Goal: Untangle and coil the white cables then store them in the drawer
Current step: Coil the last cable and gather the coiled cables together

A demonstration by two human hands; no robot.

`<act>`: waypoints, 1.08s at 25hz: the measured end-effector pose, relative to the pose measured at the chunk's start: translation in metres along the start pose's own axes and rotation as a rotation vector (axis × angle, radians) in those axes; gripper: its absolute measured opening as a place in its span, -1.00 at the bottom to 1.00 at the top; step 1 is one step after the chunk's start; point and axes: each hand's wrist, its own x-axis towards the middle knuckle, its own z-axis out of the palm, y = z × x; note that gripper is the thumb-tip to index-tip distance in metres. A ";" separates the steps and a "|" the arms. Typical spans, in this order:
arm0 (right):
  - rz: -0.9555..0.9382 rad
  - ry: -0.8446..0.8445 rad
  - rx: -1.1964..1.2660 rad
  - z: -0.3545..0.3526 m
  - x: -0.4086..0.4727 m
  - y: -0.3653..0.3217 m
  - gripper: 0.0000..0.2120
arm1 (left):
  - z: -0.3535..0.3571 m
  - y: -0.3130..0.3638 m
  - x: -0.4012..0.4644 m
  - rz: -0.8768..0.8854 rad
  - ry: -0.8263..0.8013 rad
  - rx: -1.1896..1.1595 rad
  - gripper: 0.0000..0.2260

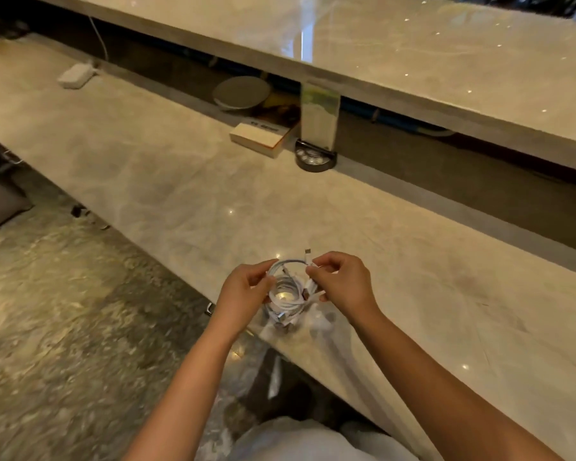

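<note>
A bundle of white cables (288, 292) hangs in loose loops between my two hands, just above the near edge of the marble counter (167, 181). My left hand (243, 291) pinches the left side of the loops. My right hand (341, 284) grips the right side, and one connector end (308, 252) sticks up above its fingers. Lower strands and plugs dangle toward the counter. No drawer front is clearly in view; only a small metal handle (209, 308) shows below the counter edge by my left wrist.
At the back of the counter lie a white adapter box (75, 75) with a cord, a round grey disc (241, 93), a book (263, 133) and a black round base (315, 158) under a post. A raised marble shelf (413, 54) overhangs behind. Marble floor lies to the left.
</note>
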 end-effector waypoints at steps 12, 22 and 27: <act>0.028 0.017 -0.228 0.029 0.010 0.035 -0.90 | 0.003 -0.049 0.024 -0.012 -0.024 0.153 -0.74; -0.066 0.020 -0.227 0.032 0.002 0.049 -0.90 | 0.006 -0.062 0.021 0.007 -0.018 0.203 -0.73; -0.076 0.020 -0.217 0.028 0.001 0.047 -0.84 | -0.001 -0.057 0.024 -0.026 -0.018 0.203 -0.72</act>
